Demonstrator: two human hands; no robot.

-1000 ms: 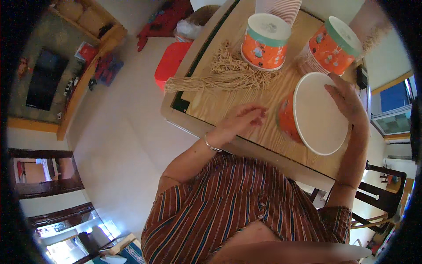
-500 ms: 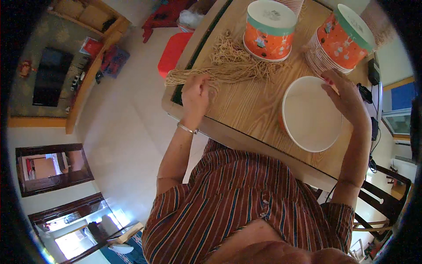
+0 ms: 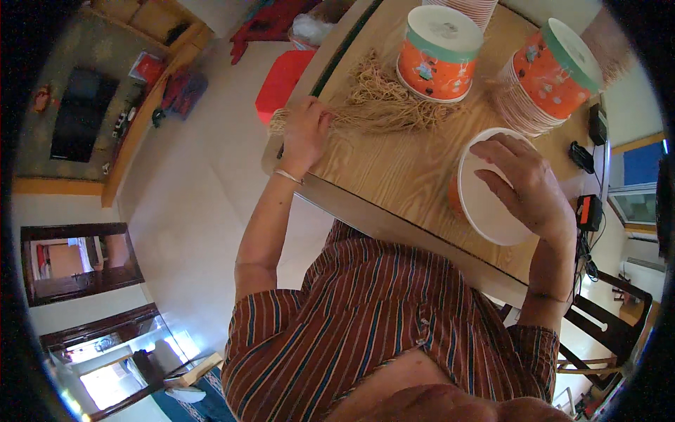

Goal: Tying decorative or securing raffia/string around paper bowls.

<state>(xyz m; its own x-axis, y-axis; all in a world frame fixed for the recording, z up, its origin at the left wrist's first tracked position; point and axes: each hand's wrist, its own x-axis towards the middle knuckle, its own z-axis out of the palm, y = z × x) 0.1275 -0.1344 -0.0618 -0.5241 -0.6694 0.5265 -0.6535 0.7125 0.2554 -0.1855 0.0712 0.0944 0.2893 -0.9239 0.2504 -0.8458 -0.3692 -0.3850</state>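
My left hand is closed over one end of a bundle of tan twine strands lying along the table. Its fingertips curl at the strands, and part of the bundle's end sticks out to its left. My right hand hovers above the open mouth of a white-lined orange paper tub, thumb and fingers apart, holding nothing. The hand hides much of the tub's inside. Beyond the twine, an upside-down orange and green paper tub stands on the table.
A stack of upside-down paper tubs rises at the far right, with more stacked tubs at the back. Black cables and adapters lie by the right edge. A red stool stands left of the wooden table.
My right hand has moved left and nearer, from the tub's far rim to over its mouth. My left hand has shifted slightly left and up onto the twine's end.
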